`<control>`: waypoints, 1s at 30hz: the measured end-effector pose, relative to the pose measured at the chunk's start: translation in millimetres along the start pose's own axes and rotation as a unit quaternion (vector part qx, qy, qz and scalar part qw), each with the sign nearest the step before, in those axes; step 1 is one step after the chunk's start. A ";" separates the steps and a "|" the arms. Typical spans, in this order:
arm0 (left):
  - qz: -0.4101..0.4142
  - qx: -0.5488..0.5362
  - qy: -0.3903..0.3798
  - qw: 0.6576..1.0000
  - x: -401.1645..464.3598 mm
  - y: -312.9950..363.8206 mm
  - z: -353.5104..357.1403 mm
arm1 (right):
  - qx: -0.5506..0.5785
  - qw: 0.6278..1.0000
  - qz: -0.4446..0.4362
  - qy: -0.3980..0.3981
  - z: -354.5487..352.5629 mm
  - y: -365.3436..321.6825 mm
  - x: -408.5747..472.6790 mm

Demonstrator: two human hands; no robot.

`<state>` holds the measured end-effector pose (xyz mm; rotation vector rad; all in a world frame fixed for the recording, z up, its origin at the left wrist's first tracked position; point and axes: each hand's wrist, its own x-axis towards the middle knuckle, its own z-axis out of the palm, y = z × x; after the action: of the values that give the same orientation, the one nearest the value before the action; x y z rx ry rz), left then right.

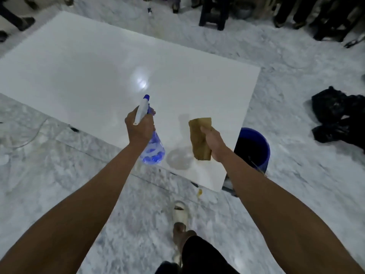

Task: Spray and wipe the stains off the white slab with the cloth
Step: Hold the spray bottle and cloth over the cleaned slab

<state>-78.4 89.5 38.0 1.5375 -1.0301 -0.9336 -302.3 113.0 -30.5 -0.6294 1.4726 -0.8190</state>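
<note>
— Well, start with the biggest thing: the white slab [94, 62] lies flat on the marble floor [296, 175], stretching ahead of both sets of fingers and to their left. I can't make out a distinct stain from here, only glare and a faint grey patch just below the cloth.

— So where should the spray go?

— I'd aim at that near patch first. The blue bucket [254, 147] sits just right of the right hand, off the slab's edge, handy for rinsing.

— And the hands?

— The left hand [140, 126] has its fingers wrapped round the neck of the spray bottle [153, 149], nozzle pointing forward over the slab. Whether a finger sits on the trigger, I can't tell. The right hand [214, 143] grips the brown cloth [200, 139], folded, held above the near corner and apparently not touching it.

— Advice?

— Probably mist lightly, low and close, then lay the cloth flat and wipe in overlapping passes toward the near edge, refolding to a clean face.
</note>
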 end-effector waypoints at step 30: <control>0.187 0.018 -0.195 0.963 51.1 -75.3 23.6 | -0.671 0.731 -0.099 0.070 44.6 121.9 12.0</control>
<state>-72.0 42.6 -43.2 1.1476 -1.5631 -0.9668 -247.7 170.9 -133.7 -1.8438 2.0357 0.2499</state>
